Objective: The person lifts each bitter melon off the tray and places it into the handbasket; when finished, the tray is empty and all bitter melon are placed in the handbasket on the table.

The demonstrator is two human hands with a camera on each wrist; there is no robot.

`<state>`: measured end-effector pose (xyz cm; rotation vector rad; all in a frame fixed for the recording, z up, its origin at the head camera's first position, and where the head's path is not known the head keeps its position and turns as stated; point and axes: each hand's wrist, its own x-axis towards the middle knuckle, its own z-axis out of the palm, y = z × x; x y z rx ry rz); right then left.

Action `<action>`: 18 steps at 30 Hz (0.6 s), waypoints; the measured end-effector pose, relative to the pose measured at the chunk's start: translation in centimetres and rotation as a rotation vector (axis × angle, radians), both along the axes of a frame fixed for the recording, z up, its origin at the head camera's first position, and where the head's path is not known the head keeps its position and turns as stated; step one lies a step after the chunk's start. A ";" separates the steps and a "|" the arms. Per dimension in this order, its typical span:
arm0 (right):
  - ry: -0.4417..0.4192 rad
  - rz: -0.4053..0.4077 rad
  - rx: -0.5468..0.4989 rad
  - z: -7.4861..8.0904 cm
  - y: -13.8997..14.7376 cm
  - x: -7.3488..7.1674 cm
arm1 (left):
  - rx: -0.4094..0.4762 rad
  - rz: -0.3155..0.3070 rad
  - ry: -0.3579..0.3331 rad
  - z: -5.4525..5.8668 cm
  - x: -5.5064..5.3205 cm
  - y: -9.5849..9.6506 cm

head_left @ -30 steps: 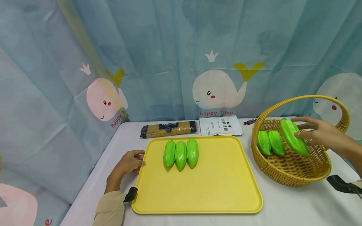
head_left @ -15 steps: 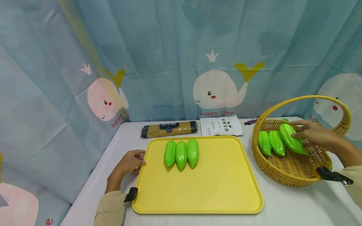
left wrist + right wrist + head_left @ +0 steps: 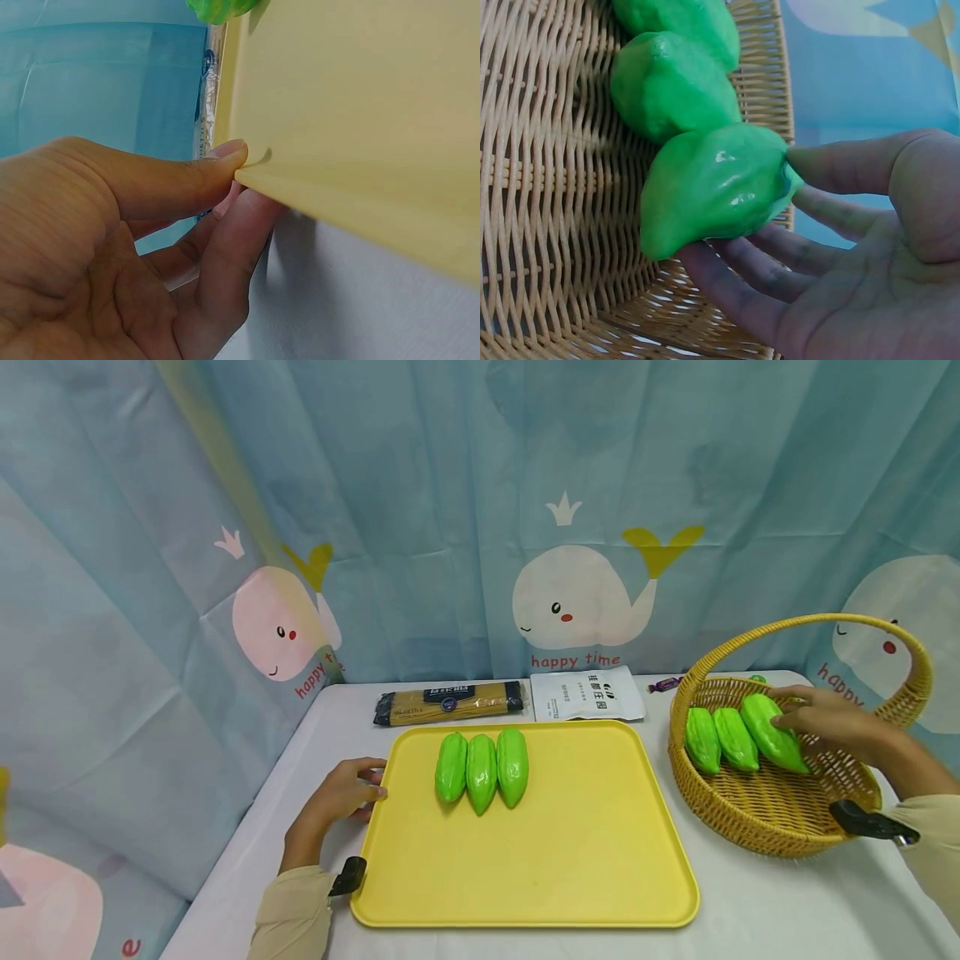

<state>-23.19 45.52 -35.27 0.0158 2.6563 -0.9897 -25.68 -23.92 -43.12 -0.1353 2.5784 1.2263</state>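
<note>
My left hand pinches the left rim of the yellow tray; in the left wrist view the thumb lies over the edge and fingers beneath. Several green, glossy, ridged fruits with pointed ends are in view. Three of them, such as the middle green fruit, lie side by side in the tray's upper left. Inside the wicker basket, my right hand holds another green fruit, thumb at one end and fingers below it. Two more basket fruits, including the neighbouring green fruit, lie to its left.
Behind the tray lie a spaghetti pack and a white pouch. A purple-wrapped candy is near the basket's back left. The arched basket handle rises over the basket; a curtain hangs behind the table.
My right hand has lowered the green fruit into the basket, moving it left against the other two. The left hand and the tray stay where they were.
</note>
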 end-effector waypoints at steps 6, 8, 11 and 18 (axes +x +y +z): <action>-0.004 0.004 -0.022 -0.5 0.5 0.2 | -0.003 -0.006 0.007 -0.1 0.0 0.0; -0.008 0.004 -0.026 -0.6 0.6 0.2 | -0.005 -0.004 0.005 0.0 0.0 0.0; -0.016 0.000 -0.023 -0.6 0.8 0.2 | -0.006 -0.003 0.001 0.0 0.0 0.0; 0.003 -0.010 0.002 -0.4 0.9 0.5 | -0.012 0.000 -0.008 0.2 0.2 0.2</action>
